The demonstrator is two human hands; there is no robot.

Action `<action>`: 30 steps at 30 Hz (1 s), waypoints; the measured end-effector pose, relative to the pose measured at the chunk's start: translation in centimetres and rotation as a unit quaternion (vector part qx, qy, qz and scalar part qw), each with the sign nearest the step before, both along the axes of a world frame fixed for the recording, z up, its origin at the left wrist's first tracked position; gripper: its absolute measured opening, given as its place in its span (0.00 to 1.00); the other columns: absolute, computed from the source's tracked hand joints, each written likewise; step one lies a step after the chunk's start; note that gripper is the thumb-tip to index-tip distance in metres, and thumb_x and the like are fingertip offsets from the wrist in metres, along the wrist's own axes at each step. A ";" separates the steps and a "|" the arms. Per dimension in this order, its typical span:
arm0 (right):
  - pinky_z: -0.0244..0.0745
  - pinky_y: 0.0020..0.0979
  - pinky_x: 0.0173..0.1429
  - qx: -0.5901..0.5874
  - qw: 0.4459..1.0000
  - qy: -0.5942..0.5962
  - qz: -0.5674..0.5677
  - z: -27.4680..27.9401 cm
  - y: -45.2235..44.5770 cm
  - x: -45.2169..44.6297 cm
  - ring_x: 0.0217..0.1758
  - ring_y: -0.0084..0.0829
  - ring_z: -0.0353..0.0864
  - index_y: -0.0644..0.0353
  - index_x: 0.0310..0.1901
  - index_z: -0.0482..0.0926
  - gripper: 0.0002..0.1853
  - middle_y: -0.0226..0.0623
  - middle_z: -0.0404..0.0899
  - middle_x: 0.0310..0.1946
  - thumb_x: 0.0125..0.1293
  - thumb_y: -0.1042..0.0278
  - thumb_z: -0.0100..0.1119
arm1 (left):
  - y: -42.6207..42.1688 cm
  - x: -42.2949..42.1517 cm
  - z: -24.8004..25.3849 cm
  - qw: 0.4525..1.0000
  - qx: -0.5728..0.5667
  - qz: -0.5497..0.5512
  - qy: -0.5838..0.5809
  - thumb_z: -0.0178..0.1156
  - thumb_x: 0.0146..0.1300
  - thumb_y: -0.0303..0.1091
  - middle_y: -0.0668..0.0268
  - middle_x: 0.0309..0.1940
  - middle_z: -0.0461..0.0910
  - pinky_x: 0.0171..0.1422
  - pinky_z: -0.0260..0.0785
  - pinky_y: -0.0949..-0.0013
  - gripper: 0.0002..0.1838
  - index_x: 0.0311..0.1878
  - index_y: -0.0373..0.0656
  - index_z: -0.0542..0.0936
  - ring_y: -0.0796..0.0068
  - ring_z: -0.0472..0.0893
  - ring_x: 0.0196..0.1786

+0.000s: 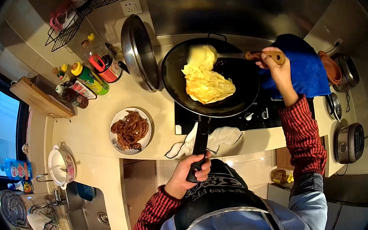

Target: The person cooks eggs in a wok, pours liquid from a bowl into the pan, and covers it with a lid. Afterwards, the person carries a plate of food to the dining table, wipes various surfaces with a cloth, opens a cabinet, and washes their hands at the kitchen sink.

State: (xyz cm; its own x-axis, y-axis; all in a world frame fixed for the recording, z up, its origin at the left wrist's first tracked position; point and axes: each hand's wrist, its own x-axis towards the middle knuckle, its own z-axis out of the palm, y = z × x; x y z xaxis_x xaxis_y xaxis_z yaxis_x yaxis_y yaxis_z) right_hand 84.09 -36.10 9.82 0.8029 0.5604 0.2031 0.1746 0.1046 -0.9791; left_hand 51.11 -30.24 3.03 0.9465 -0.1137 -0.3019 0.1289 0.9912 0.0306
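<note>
The lid point(137, 52) stands on edge just left of the pan point(245, 78), close by its rim, with bottles point(87, 78) farther left; the blue cloth point(295, 77) crowds the right side, under the right forearm. A white cloth point(227, 138) lies at the desk point(89, 123) front beneath the pan's handle. The left hand point(185, 175) is curled closed round that handle, beyond the desk's front edge; the right hand point(275, 66) is wrapped round the spatula point(231, 55), its blade at the egg point(209, 87) inside the pan. A strip of desk separates plate point(149, 139) from stove point(277, 117), and more runs from plate up to bottles.
</note>
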 end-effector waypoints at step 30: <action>0.72 0.21 0.28 -0.241 0.961 -0.131 -0.035 9.6 -4.3 2.9 0.24 0.24 0.75 0.65 0.33 0.72 0.09 0.36 0.74 0.27 0.53 0.70 0.51 | 0.1 0.0 0.1 0.999 -0.001 -0.022 0.024 0.44 0.57 0.34 0.68 0.20 0.64 0.18 0.53 0.79 0.10 0.40 0.41 0.64 0.82 0.61 0.14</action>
State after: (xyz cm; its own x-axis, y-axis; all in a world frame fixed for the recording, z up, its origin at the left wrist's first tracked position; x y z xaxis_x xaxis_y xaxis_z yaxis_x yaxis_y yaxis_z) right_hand 86.99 -40.45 19.42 0.7989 0.5864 0.1338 0.4123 -0.3718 -0.8317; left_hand 51.09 -30.14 3.14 0.9250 -0.1552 -0.3468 0.1735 0.9846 0.0221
